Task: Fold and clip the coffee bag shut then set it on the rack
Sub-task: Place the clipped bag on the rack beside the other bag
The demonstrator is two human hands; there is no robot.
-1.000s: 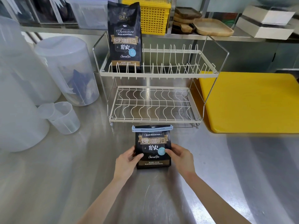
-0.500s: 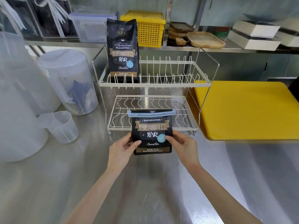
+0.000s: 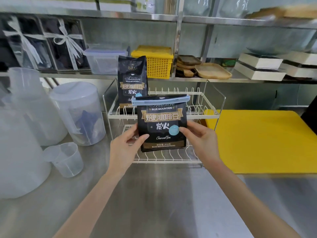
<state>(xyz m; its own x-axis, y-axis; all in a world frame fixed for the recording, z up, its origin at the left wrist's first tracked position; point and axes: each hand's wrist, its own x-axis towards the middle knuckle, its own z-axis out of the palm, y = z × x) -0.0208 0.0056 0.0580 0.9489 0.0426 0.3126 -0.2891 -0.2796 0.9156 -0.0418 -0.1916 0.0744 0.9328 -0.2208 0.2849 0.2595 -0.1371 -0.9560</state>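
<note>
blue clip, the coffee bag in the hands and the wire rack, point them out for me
blue clip [image 3: 161, 101], head view, middle of the bar across the folded top
coffee bag [image 3: 162, 125], head view, front label
wire rack [image 3: 208, 115], head view, front rail of the upper tier

yellow board [image 3: 260, 140] right | measuring cup [image 3: 66, 158] left | yellow basket [image 3: 158, 63], wooden trays [image 3: 212, 71] on shelf
</note>
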